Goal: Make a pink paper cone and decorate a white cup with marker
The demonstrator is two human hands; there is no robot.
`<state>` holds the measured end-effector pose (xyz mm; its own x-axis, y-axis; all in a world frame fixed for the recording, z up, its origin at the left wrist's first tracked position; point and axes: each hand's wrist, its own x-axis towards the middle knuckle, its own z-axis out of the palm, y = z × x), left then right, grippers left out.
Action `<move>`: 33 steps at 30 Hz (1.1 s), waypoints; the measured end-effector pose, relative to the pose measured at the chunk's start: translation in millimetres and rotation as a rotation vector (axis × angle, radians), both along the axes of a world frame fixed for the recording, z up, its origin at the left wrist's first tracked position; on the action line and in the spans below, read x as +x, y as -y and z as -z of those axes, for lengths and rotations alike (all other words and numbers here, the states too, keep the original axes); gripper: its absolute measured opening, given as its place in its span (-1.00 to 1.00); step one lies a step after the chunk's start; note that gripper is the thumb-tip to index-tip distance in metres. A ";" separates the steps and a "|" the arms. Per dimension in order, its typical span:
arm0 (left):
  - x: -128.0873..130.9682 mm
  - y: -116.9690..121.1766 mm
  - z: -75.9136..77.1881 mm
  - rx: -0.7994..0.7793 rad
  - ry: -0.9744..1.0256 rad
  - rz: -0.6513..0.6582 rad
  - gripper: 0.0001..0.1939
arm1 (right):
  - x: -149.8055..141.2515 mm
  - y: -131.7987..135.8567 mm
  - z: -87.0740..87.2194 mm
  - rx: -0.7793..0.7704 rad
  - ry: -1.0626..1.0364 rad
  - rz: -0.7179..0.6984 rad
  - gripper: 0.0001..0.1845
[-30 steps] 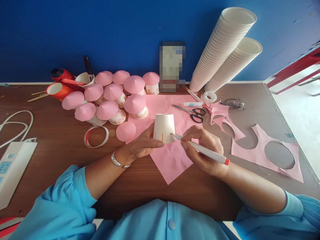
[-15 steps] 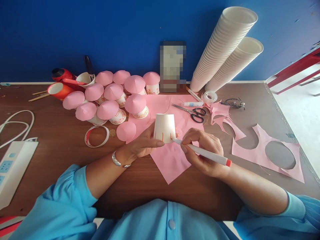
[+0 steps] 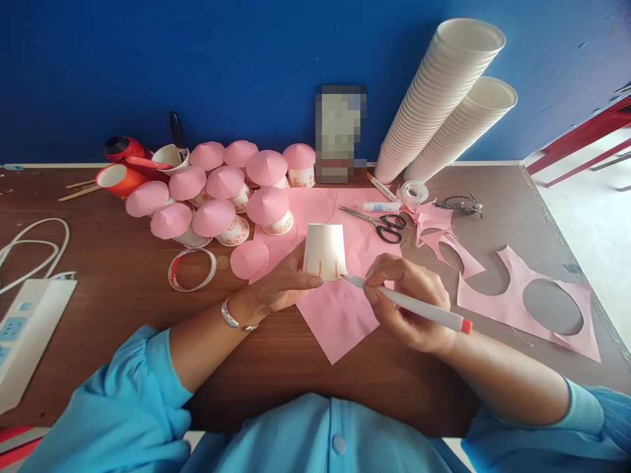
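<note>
One blue wall (image 3: 246, 66) rises behind a brown table (image 3: 276, 368), where a pink sheet (image 3: 340, 335) lies with two tall stacks of white cups (image 3: 434, 105) behind it to the right and cups with pink cone tops (image 3: 269, 203) to its left. Above the sheet, the left hand (image 3: 290, 282) is clasped around an upside-down white cup (image 3: 324, 246), while the right hand (image 3: 409, 302) pinches a white marker (image 3: 424, 309), its tip close against the cup's lower edge, just beside short orange strokes (image 3: 336, 270).

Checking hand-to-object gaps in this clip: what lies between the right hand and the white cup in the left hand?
In the head view, the tapered front of the marker, its tip right by the white cup; pink paper shows beyond them.
</note>
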<state>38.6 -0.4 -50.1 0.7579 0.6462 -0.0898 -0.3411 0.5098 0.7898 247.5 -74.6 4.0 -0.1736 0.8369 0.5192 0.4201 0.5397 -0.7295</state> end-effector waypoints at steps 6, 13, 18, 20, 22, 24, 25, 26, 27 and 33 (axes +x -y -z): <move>-0.7 0.1 0.8 -0.038 0.048 0.010 -0.35 | 3.3 0.5 0.0 0.022 -0.088 0.020 -0.84; -2.2 0.9 3.7 -0.052 0.064 0.018 -0.38 | 1.9 -1.1 -1.7 0.022 -0.091 -0.033 -0.84; -0.3 0.9 -3.5 -0.052 0.002 0.015 -0.36 | 0.9 -1.9 -2.0 -0.007 -0.054 -0.013 -0.85; -0.2 1.1 -4.9 -0.045 -0.024 0.010 -0.34 | 0.3 -1.9 -1.2 -0.005 -0.044 0.007 -0.86; -0.5 1.2 -4.2 -0.029 -0.031 0.016 -0.34 | -0.1 -1.8 -0.3 0.003 -0.030 0.013 -0.86; -1.1 1.3 -2.9 -0.021 -0.034 0.027 -0.33 | -0.2 -1.6 0.5 0.014 -0.016 0.012 -0.86; -1.5 1.4 -2.9 -0.020 -0.037 0.029 -0.31 | -0.1 -1.5 0.9 0.017 -0.009 0.014 -0.86; -2.0 1.5 -3.5 -0.021 -0.043 0.030 -0.31 | -0.1 -1.4 1.2 0.020 -0.002 0.017 -0.86; -2.6 1.7 -4.8 -0.019 -0.056 0.030 -0.30 | 0.0 -1.3 1.5 0.021 0.003 0.020 -0.86; -2.8 3.5 -15.6 0.026 -0.121 0.018 -0.32 | -0.5 -1.3 4.3 0.028 0.024 0.039 -0.87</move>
<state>35.8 -3.9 -34.6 0.7538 0.6362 -0.1645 -0.2335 0.4933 0.8379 247.1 -73.3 -0.2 -0.1536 0.8284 0.5387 0.4580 0.5427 -0.7040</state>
